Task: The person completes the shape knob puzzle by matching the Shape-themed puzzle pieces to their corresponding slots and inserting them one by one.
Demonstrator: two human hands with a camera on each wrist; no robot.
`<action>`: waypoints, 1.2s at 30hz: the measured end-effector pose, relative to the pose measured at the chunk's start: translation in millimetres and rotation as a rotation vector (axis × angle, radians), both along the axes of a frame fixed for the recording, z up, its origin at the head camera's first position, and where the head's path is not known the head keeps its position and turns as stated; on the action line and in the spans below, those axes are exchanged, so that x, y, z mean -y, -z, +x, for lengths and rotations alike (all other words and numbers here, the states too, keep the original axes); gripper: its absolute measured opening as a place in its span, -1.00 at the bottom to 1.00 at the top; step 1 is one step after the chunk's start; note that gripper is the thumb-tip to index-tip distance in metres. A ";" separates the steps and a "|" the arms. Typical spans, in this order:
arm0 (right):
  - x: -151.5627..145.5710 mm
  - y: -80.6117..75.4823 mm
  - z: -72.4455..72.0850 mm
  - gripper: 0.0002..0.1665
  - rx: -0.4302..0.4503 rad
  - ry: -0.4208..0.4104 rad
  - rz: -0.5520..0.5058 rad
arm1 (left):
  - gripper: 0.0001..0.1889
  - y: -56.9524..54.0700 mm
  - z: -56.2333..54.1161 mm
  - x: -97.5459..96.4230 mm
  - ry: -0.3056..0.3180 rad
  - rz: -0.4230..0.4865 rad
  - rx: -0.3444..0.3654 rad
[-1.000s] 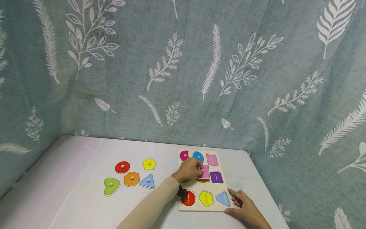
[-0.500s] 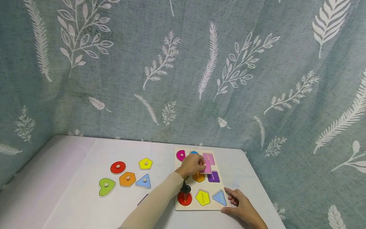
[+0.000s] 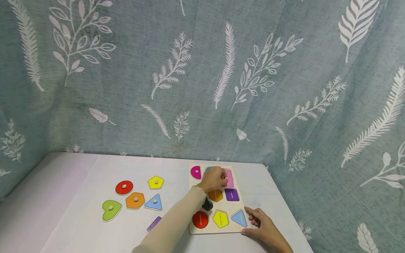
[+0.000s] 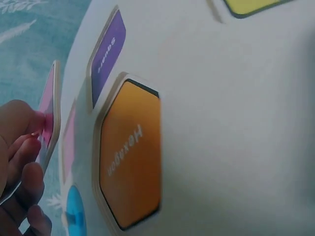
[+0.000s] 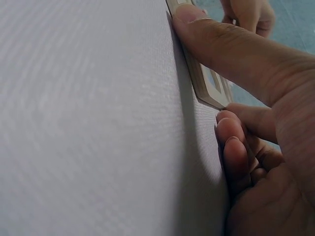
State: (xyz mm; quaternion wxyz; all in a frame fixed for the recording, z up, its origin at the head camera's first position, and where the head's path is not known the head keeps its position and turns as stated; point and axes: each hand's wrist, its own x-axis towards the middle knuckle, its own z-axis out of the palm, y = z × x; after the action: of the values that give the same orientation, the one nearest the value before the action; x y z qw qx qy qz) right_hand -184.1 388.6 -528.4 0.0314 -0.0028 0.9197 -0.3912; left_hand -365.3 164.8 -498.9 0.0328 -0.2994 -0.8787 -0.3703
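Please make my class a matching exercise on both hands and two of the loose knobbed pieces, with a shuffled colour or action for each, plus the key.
1. Left hand
2. Right hand
3. Heart piece
4. Hexagon piece

A. orange
B. pinches a pink piece
C. green
D. touches the board at one corner

Pairs: 1-B, 2-D, 3-C, 4-A

Right hand [image 5: 283, 96]: thumb on edge of pale wooden board [image 5: 207, 94], forefinger at its corner, other fingers curled by white desk [image 5: 88, 118]. Left hand [image 5: 250, 15] partly visible beyond; blue-green cloth [image 5: 298, 27] behind.
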 end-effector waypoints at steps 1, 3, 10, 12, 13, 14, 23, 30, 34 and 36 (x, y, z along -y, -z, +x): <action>-0.2 -0.6 -0.3 0.04 -0.005 -0.003 -0.003 | -0.85 0.0 -1.0 -2.0 0.000 -0.002 -0.005; -0.6 -1.2 -0.7 0.04 -0.009 -0.011 -0.008 | -0.83 0.1 -2.6 -5.9 0.001 -0.017 -0.014; -0.4 -2.2 -0.5 0.05 0.007 -0.010 -0.012 | -0.80 1.4 -7.8 -16.1 0.017 -0.031 -0.010; -0.5 -2.7 -0.4 0.05 0.007 -0.010 -0.011 | -0.83 0.1 -9.8 -17.3 0.017 -0.036 -0.013; -0.6 -3.0 -0.5 0.04 0.008 -0.010 -0.011 | -0.85 -0.5 -10.9 -17.6 0.015 -0.039 -0.014; -0.7 -3.2 -0.5 0.04 0.008 -0.011 -0.012 | -0.86 -1.0 -12.0 -18.0 0.014 -0.043 -0.017; -3.2 -0.8 -0.8 0.04 0.020 -0.021 -0.047 | -0.91 2.2 -21.5 -16.8 -0.053 -0.046 -0.015; -3.8 0.9 -1.1 0.04 0.005 -0.027 -0.004 | -0.89 5.8 -27.5 -18.1 -0.051 -0.053 -0.022; -2.8 -0.2 -3.2 0.05 0.000 -0.029 0.017 | -0.87 6.9 -30.8 -17.7 -0.061 -0.057 -0.030; -3.0 -0.7 -3.0 0.05 -0.002 -0.030 0.007 | -0.86 8.1 -31.8 -18.3 -0.057 -0.065 -0.031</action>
State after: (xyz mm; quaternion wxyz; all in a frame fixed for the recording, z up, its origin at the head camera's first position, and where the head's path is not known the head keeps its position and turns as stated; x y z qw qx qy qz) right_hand -187.1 391.5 -527.6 0.0364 -0.0167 0.9209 -0.3877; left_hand -397.2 183.1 -507.0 0.0473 -0.2807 -0.8980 -0.3355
